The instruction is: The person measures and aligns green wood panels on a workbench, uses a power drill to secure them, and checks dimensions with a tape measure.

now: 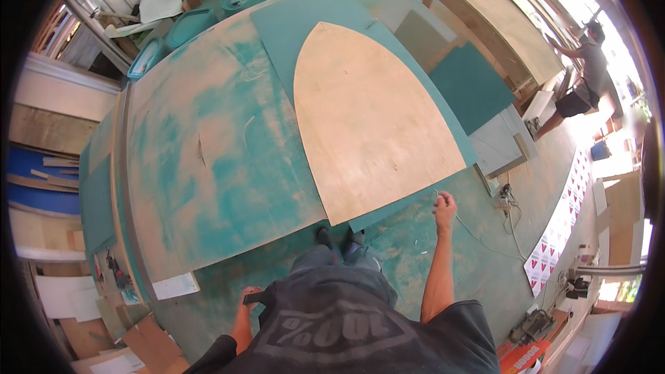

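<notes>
A pale plywood panel [374, 125], cut to a pointed arch, lies on a larger teal sheet [277, 41]. That sheet rests on a wide worktable [201, 159] with worn teal and pinkish patches. My right hand [445, 209] is raised just off the panel's near right corner. Its fingers are pinched on a small, thin thing too small to name. Low at my left side, my left hand [251, 296] is next to a dark strap-like piece [256, 298]; its fingers are partly hidden, so whether it grips that piece cannot be told.
Teal tubs [192, 26] stand past the table's far left edge. To the right are a teal board [473, 86], a wooden bench [495, 24], cables [509, 197] on the floor and a strip of printed sheets [560, 225]. A person [589, 73] works at the far right.
</notes>
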The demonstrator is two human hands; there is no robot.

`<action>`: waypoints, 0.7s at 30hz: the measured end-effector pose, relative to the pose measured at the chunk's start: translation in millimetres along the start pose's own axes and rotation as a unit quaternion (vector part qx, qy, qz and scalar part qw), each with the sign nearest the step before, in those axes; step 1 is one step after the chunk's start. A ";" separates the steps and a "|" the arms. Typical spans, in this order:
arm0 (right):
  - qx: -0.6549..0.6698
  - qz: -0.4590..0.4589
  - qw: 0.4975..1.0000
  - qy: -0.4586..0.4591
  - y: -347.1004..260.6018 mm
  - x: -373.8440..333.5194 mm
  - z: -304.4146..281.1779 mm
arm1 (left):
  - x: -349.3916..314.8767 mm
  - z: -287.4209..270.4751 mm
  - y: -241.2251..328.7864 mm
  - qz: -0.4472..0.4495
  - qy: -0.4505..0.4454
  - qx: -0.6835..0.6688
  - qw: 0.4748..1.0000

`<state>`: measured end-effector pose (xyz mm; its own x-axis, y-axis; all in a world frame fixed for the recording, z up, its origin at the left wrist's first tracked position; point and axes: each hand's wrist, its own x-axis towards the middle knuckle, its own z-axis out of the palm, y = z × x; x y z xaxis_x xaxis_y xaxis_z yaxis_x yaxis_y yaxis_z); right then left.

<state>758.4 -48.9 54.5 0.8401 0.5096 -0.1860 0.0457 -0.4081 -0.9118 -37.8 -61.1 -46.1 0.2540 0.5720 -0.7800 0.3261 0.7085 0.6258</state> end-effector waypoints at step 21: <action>-0.405 -0.047 0.913 0.010 -93.6 123.8 16.8 | 99.4 331.8 338.2 0.327 0.295 0.220 0.870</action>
<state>849.0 65.1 110.6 0.8205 0.5617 -0.1066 0.4968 -0.7928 -0.3531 399.8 98.3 85.8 0.0460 0.9982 -0.0381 0.6380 0.0000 0.7700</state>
